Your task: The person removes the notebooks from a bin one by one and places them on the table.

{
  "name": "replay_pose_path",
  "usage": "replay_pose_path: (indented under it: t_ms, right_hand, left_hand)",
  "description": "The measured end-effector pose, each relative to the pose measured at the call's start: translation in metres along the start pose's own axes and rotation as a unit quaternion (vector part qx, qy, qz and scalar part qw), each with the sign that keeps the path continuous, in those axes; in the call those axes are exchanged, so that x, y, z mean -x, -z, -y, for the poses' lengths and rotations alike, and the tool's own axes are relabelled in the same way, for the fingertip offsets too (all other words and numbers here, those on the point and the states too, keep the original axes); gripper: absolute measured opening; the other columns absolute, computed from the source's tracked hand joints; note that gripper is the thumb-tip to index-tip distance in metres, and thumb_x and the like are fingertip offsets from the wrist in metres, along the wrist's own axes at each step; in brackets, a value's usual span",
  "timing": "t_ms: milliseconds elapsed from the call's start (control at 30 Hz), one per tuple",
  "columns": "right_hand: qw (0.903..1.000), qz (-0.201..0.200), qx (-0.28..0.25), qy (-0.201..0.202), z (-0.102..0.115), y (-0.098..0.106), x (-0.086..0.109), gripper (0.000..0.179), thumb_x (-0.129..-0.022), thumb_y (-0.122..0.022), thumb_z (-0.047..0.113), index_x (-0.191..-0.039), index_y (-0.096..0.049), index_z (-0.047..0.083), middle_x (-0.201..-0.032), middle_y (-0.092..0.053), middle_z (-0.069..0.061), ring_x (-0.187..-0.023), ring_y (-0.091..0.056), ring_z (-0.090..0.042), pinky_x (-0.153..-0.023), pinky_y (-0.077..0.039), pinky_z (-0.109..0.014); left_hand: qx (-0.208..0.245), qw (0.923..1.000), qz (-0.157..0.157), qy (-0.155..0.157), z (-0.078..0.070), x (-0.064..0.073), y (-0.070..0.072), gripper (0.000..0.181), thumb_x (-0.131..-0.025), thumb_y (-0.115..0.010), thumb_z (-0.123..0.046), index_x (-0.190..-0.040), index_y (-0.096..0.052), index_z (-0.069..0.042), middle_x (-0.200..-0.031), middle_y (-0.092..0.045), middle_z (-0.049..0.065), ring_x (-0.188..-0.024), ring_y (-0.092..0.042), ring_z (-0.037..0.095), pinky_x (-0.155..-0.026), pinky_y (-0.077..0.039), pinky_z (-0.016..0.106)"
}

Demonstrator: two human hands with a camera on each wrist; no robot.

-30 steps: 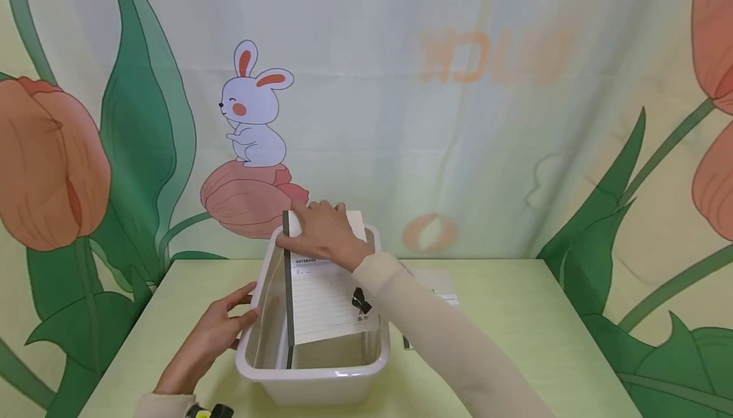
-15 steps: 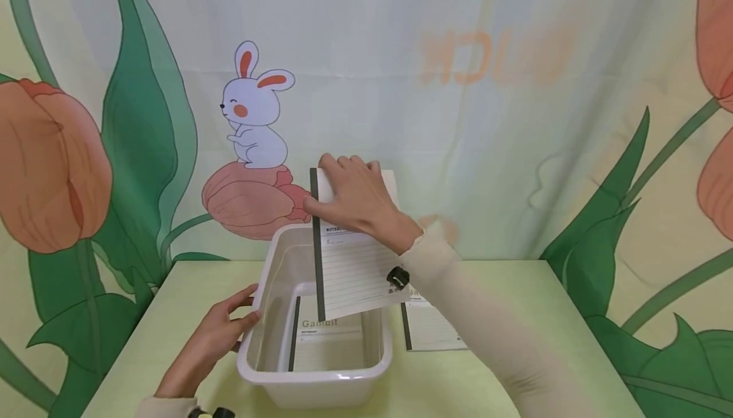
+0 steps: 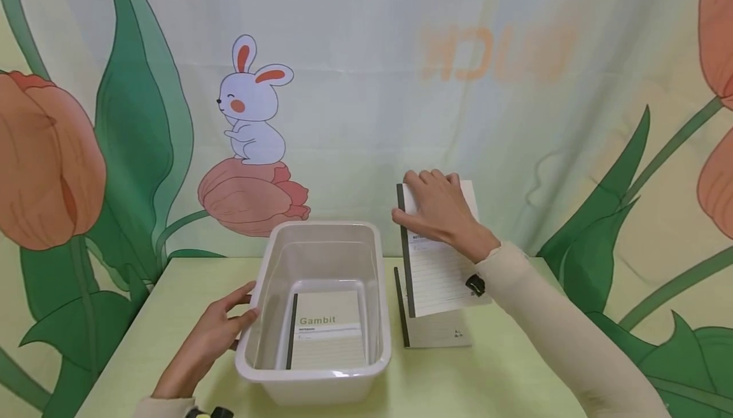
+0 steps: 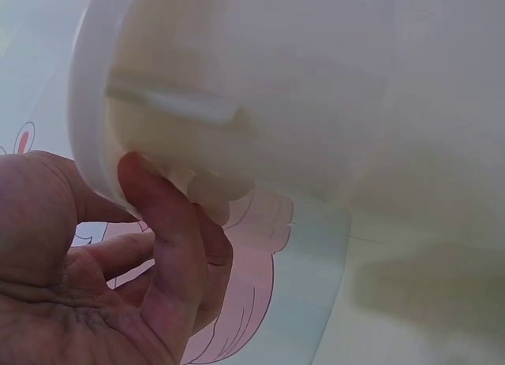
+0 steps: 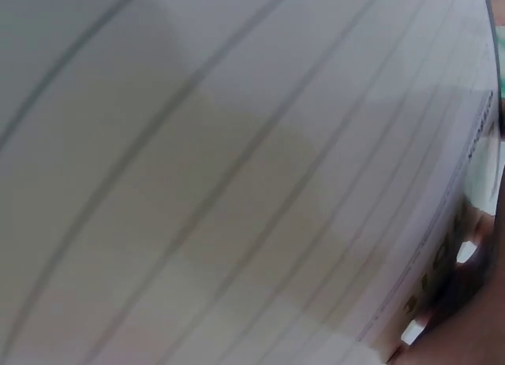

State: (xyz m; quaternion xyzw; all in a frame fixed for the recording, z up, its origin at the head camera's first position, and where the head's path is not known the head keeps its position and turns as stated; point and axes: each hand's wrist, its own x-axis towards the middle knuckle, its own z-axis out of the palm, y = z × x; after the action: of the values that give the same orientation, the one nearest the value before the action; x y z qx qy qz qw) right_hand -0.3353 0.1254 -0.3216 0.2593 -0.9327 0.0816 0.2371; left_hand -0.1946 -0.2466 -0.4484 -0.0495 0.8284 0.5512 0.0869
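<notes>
My right hand (image 3: 438, 211) grips a notebook (image 3: 438, 275) by its upper part, holding it upright and tilted above the table, right of the bin. Its cover has a dark spine and ruled lines; the right wrist view shows that lined cover (image 5: 237, 160) up close. Behind and below it, another notebook (image 3: 438, 335) lies on the table, partly hidden. With my left hand (image 3: 214, 326) I hold the left rim of a light plastic bin (image 3: 314, 375); in the left wrist view the fingers (image 4: 166, 215) curl under that rim. Inside the bin lies a notebook marked "Gambit" (image 3: 328, 335).
A pale green table (image 3: 515, 316) carries the bin and notebooks. Directly behind it hangs a curtain (image 3: 366, 119) printed with tulips and a rabbit.
My right hand has lifted the notebook out from over the bin and carried it right, above the notebook on the table. The left hand has stayed at the bin's rim.
</notes>
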Motion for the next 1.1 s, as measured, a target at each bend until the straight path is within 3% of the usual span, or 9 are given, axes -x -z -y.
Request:
replay_pose_path:
  t_ms: [300,600,900,1100]
  right_hand:
    - [0.9988,0.036,0.026,-0.021,-0.076,-0.048,0.048,0.034,-0.082,-0.054,0.047,-0.098,-0.053,0.016,-0.081,-0.053,-0.001,-0.078,-0.047,-0.022,-0.073,-0.030,-0.041]
    - [0.9946,0.086,0.040,-0.042,-0.140,-0.097,0.088,0.045,-0.086,-0.054,0.052,-0.111,-0.055,0.015,-0.096,-0.062,-0.006,-0.089,-0.055,-0.027,-0.077,-0.035,-0.047]
    - [0.9913,0.111,0.041,-0.060,-0.178,-0.141,0.115,0.047,-0.087,-0.054,0.052,-0.114,-0.054,0.014,-0.098,-0.062,-0.010,-0.091,-0.055,-0.032,-0.075,-0.034,-0.048]
    - [0.9867,0.140,0.030,-0.077,-0.186,-0.162,0.127,0.053,-0.088,-0.053,0.053,-0.122,-0.053,0.012,-0.103,-0.061,-0.012,-0.093,-0.053,-0.032,-0.080,-0.035,-0.052]
  left_hand:
    - [0.004,0.9999,0.010,-0.005,0.003,0.003,-0.002,0.064,-0.100,-0.056,-0.017,-0.156,-0.025,-0.010,-0.145,-0.041,0.025,-0.103,-0.066,0.028,-0.066,-0.059,0.039]
    - [-0.015,0.9998,0.015,0.006,0.001,0.003,-0.001,0.066,-0.101,-0.055,-0.022,-0.158,-0.022,-0.014,-0.147,-0.038,0.022,-0.113,-0.061,0.033,-0.071,-0.059,0.038]
    - [-0.017,0.9996,0.019,-0.012,-0.002,0.001,0.001,0.066,-0.101,-0.055,-0.021,-0.158,-0.021,-0.015,-0.148,-0.038,0.022,-0.115,-0.061,0.036,-0.070,-0.059,0.038]
    - [-0.010,0.9998,0.017,-0.007,0.002,0.005,-0.001,0.067,-0.101,-0.055,-0.022,-0.158,-0.020,-0.014,-0.148,-0.037,0.023,-0.116,-0.061,0.037,-0.069,-0.059,0.038]
